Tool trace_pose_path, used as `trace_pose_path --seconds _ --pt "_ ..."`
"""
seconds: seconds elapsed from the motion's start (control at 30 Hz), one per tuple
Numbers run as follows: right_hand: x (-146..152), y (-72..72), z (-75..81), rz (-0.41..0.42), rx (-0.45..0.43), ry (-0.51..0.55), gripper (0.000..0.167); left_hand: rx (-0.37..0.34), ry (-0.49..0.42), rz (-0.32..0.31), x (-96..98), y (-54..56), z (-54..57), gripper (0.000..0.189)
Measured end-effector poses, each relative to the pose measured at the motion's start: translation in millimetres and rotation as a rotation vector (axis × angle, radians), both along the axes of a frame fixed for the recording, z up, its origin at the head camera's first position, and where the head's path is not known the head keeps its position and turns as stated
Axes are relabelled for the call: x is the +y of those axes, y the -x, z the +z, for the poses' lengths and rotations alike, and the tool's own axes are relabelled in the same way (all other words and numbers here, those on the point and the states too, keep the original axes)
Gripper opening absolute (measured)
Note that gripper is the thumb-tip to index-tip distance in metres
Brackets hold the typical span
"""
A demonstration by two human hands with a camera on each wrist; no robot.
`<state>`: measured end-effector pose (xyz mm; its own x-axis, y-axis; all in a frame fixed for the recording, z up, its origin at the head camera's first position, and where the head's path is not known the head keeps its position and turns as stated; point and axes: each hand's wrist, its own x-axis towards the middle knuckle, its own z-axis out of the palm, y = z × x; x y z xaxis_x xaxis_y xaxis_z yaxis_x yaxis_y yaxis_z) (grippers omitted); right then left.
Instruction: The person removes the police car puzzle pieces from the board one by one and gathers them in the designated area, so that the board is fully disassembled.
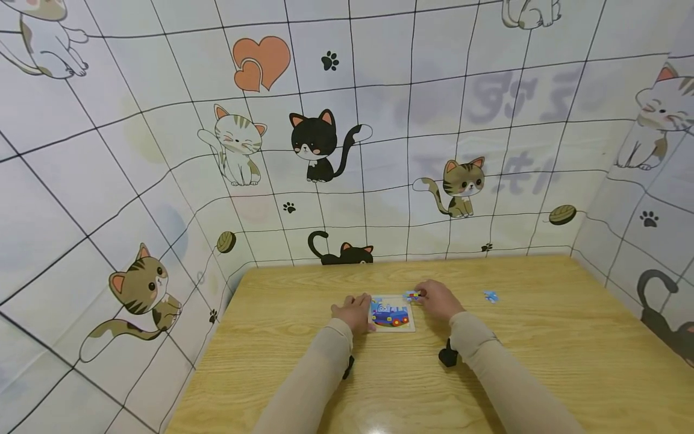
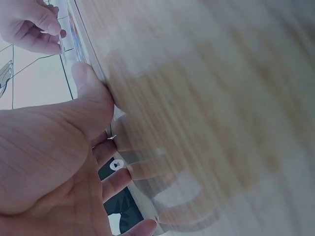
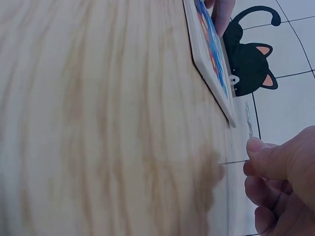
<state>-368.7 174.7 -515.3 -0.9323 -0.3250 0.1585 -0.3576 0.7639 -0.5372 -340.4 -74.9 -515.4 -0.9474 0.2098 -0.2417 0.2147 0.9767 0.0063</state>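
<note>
A small square jigsaw puzzle board (image 1: 398,330) with a blue vehicle picture and a pale frame lies on the table. My left hand (image 1: 355,313) rests at its left edge, fingers spread; in the left wrist view the left hand (image 2: 74,142) has its fingertips on the tabletop and its thumb beside the board. Above the board's upper right corner, my right hand (image 1: 440,300) pinches a jigsaw piece (image 1: 411,296) that is blue with red and yellow. In the right wrist view the piece (image 3: 249,120) appears edge-on between thumb and fingers of the right hand (image 3: 280,182).
Another light-blue jigsaw piece (image 1: 491,296) lies on the wooden table (image 1: 293,301), right of my right hand. Behind the table's far edge stands a cloth wall (image 1: 379,211) printed with cats and grid lines. Black wrist gear (image 1: 448,354) hangs under the right cuff.
</note>
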Motion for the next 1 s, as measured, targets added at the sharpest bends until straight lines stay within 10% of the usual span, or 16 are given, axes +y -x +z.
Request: trace_pose_path --seconds 1.0 --pt "67 6.9 3.5 -0.059 -0.01 0.002 0.03 0.006 -0.052 0.005 -1.7 -0.3 -3.2 0.085"
